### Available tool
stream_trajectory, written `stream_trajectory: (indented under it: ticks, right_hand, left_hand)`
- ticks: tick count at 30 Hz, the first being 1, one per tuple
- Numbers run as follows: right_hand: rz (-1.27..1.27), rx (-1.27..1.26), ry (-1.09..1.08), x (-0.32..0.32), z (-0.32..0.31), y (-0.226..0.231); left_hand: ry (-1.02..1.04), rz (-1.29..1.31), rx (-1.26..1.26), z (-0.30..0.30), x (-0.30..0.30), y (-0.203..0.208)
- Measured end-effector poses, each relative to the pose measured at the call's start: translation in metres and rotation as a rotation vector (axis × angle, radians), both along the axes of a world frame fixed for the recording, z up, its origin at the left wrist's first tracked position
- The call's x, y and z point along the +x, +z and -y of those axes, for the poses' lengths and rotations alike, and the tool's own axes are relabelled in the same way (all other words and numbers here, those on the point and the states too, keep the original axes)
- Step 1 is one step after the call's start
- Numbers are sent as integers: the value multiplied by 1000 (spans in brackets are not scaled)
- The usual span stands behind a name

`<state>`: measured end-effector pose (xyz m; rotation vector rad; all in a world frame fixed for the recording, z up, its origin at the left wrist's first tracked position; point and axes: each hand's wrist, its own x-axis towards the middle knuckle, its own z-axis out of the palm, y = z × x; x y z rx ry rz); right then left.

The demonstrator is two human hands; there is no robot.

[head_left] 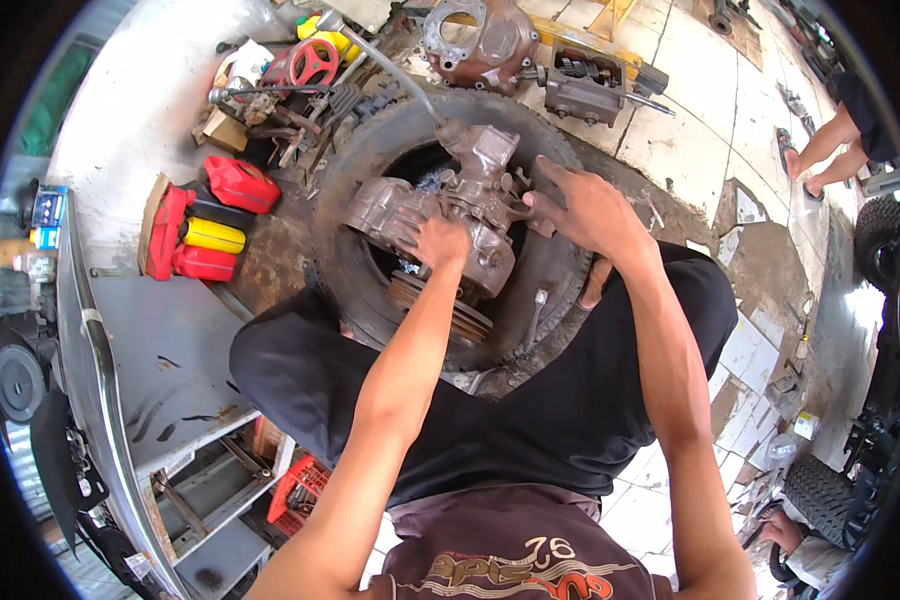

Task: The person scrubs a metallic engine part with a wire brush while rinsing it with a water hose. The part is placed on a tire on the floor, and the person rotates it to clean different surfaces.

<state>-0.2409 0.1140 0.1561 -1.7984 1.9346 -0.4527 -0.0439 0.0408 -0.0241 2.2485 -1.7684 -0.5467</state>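
Black cloth covers the bent legs of the seated person, whose dark trousers (530,430) frame a worn tyre (560,265) lying flat just beyond them. On the tyre's near right part rests a slim metal tool (539,302), well short of the hands. A grooved pulley (469,322) sits at the near side of the brown-grey metal casing (488,215), which lies over the tyre's central opening. The left hand (438,240) rests on the left part of that casing, its fingers spread across the surface; whether they also grasp something beneath the palm, I cannot tell. The right hand (595,212) is loose and unclenched at the casing's right side, thumb and forefinger parted, the thumb close to the metal edge. From the casing's far end a long grey rod (400,78) slants up to the left. Left of the tyre, red bottles (240,185) and a yellow bottle (213,236) lie together on the floor. Past the tyre are a box-shaped housing with exposed gears (580,100) and, to its left, a rusty housing (505,45) with a round opening. Farther away, on the right, stand another person's legs (838,145) in sandals.
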Motion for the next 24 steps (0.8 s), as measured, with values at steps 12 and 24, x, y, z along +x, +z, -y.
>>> stream_trajectory:
  ticks: [12, 24]
  right_hand:
    - [-94, 100, 64, -3, 8, -29]
    - [153, -223, 482, 101, -21, -58]
  left_hand:
    - [-175, 44, 20, 32, 41, -9]
    - [-270, -471, 535, -16, 112, 87]
